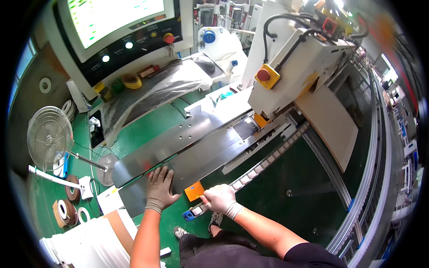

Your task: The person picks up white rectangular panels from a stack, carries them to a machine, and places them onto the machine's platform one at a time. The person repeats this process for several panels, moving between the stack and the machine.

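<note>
My left hand [161,187], in a thin grey glove, lies flat with fingers stretched on the near left end of a long smooth metal machine bed [201,158]. A narrow slot runs along the bed beside the fingertips. My right hand [220,199], gloved in a paler tone, is wrapped round a rail of small white rollers [255,170] near its blue end cap [188,215]. The rail slants from there up toward the machine head. Between my hands, an orange plate [194,191] sticks out from the bed's edge.
The white machine head [286,76] carries a red stop button on a yellow box [267,76]. A beige board [330,127] leans out beside it. A control panel with a lit screen [118,20] stands far left. Nearer are a fan [50,138], edging rolls [67,211] and stacked white panels [89,241].
</note>
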Available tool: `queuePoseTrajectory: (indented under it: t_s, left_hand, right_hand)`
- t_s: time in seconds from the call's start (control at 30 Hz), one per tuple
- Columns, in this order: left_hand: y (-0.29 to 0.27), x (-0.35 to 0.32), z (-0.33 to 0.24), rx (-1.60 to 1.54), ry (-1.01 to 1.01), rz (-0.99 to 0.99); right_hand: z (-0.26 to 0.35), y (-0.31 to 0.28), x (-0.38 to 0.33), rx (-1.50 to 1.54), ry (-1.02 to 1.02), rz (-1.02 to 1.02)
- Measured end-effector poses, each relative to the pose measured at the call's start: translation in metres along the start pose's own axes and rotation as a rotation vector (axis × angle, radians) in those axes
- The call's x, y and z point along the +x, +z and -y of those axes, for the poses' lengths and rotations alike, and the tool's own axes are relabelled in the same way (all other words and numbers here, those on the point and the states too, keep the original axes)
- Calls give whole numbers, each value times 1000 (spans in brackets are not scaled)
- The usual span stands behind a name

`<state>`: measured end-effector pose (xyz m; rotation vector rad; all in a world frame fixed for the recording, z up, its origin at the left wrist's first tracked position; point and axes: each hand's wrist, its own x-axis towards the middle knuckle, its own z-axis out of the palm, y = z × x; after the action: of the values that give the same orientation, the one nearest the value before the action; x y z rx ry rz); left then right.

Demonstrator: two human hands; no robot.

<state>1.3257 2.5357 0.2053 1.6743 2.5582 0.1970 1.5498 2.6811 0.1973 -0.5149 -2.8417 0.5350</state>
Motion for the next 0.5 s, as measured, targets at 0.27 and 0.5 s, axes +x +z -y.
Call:
queuePoseTrajectory:
  t_s: [0.27,0.5]
  left_hand:
    - [43,-111,-12,-95,-23,-196]
    - [98,-346,90,-466,-711,-110]
  right_hand:
    - [12,9,14,-127,84,-19]
    - [13,34,0,-2,147,-215]
